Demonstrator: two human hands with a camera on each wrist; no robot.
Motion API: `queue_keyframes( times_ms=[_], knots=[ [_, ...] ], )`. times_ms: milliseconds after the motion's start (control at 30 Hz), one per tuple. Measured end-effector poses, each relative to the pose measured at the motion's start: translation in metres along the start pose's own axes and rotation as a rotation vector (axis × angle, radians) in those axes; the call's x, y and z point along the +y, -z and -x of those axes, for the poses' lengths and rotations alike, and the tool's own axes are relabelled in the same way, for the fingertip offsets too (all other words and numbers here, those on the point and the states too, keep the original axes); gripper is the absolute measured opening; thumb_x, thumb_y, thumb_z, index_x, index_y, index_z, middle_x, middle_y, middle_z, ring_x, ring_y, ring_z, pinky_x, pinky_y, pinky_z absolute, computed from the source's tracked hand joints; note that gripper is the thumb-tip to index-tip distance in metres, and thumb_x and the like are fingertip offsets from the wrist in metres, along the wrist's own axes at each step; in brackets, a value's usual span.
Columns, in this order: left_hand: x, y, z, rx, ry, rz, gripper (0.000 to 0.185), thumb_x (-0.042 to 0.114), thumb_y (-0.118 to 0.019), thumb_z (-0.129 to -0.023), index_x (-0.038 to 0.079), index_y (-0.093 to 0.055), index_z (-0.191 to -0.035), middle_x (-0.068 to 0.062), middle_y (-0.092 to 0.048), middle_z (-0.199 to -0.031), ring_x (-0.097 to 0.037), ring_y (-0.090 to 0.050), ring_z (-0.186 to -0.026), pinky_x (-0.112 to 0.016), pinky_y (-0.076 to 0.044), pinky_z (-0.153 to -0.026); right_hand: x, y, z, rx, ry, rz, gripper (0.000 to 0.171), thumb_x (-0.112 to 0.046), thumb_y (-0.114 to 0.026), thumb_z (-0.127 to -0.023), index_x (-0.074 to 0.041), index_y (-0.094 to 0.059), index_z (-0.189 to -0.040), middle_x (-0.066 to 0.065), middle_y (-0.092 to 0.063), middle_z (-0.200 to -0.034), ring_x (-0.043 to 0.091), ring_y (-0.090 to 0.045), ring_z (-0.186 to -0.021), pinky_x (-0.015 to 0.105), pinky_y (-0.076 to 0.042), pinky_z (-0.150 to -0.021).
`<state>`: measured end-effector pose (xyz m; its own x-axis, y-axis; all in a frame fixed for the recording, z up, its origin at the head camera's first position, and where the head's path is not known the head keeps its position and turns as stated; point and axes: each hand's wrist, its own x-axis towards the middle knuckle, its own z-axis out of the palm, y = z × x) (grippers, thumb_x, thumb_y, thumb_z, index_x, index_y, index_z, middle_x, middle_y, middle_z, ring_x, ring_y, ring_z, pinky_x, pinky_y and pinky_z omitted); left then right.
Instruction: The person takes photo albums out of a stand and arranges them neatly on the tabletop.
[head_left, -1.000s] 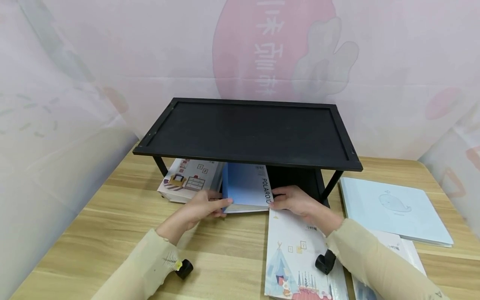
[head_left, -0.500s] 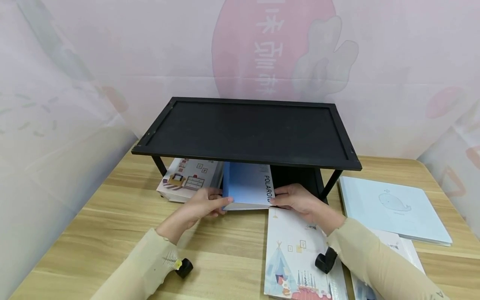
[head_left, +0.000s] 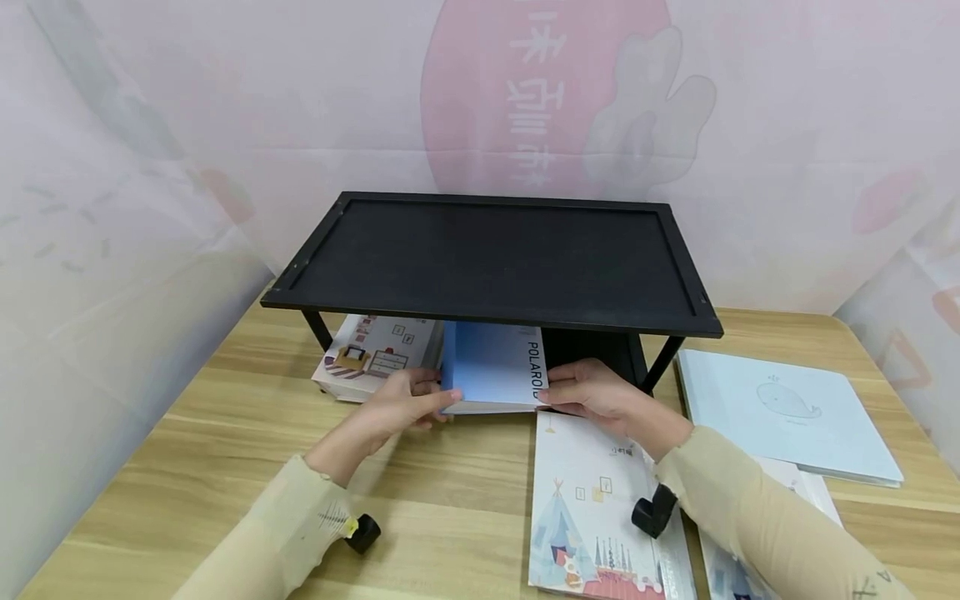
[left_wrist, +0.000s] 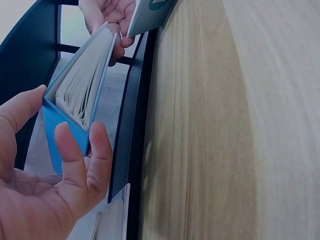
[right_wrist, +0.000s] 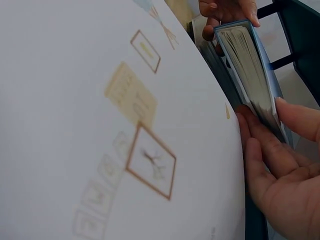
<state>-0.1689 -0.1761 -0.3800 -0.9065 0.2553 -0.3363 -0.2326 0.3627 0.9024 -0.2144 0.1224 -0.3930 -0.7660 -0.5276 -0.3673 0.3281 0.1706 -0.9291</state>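
A blue-and-white photo album (head_left: 491, 367) marked POLAROID lies partly under the top board of a black two-tier rack (head_left: 487, 262). My left hand (head_left: 397, 404) grips its left front corner, thumb on the cover and fingers lower down. At the right front corner my right hand (head_left: 600, 396) pinches it the same way. The left wrist view shows the album's blue spine (left_wrist: 65, 135) between thumb and fingers. Page edges (right_wrist: 250, 70) face the camera in the right wrist view. The album's far end is hidden beneath the top board.
A white album (head_left: 382, 358) with furniture drawings sits under the rack's left side. In front lies a white tent-print album (head_left: 592, 508), beneath my right wrist. To the right are a pale blue whale album (head_left: 787, 417) and another white album (head_left: 817, 496). Rack legs (head_left: 663, 367) flank the opening.
The POLAROID album has slid slightly further in under the rack's top board, with both hands moving along with it. The other albums stay where they were.
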Motion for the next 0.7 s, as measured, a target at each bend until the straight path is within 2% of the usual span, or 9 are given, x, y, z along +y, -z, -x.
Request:
queue_keyframes(
  times_ms=[133, 233, 433, 700],
  knots=[
    [-0.001, 0.003, 0.002, -0.006, -0.016, 0.006, 0.082, 0.029, -0.065, -0.097, -0.015, -0.021, -0.150, -0.031, -0.051, -0.141, -0.014, -0.067, -0.086, -0.033, -0.057, -0.079, -0.002, -0.002, -0.001, -0.002, 0.003, -0.012, 0.051, 0.000, -0.062, -0.094, 0.014, -0.045, -0.139, 0.012, -0.066, -0.122, 0.010, -0.067, -0.103, 0.023, -0.055, -0.092],
    [-0.001, 0.005, 0.004, -0.001, -0.009, -0.001, 0.082, 0.029, -0.066, -0.096, -0.014, -0.022, -0.150, -0.030, -0.051, -0.142, -0.014, -0.066, -0.087, -0.033, -0.056, -0.080, -0.003, -0.005, -0.001, -0.008, 0.008, -0.030, 0.050, 0.001, -0.063, -0.093, 0.015, -0.045, -0.138, 0.010, -0.068, -0.118, 0.010, -0.067, -0.100, 0.023, -0.055, -0.090],
    [0.003, 0.008, 0.007, 0.006, 0.003, -0.026, 0.084, 0.030, -0.067, -0.096, -0.014, -0.021, -0.151, -0.024, -0.059, -0.130, -0.013, -0.066, -0.087, -0.030, -0.055, -0.079, -0.005, -0.007, 0.002, -0.001, 0.043, 0.017, 0.050, -0.002, -0.064, -0.093, 0.017, -0.047, -0.136, 0.005, -0.071, -0.111, 0.007, -0.067, -0.095, 0.020, -0.055, -0.084],
    [-0.001, 0.012, 0.014, -0.010, 0.001, -0.023, 0.086, 0.032, -0.069, -0.094, -0.013, -0.022, -0.151, -0.016, -0.058, -0.117, -0.015, -0.066, -0.090, -0.035, -0.056, -0.083, -0.005, -0.013, 0.007, -0.019, 0.045, 0.018, 0.049, -0.001, -0.064, -0.092, 0.016, -0.048, -0.135, 0.016, -0.070, -0.119, 0.011, -0.070, -0.096, 0.023, -0.056, -0.085]
  ],
)
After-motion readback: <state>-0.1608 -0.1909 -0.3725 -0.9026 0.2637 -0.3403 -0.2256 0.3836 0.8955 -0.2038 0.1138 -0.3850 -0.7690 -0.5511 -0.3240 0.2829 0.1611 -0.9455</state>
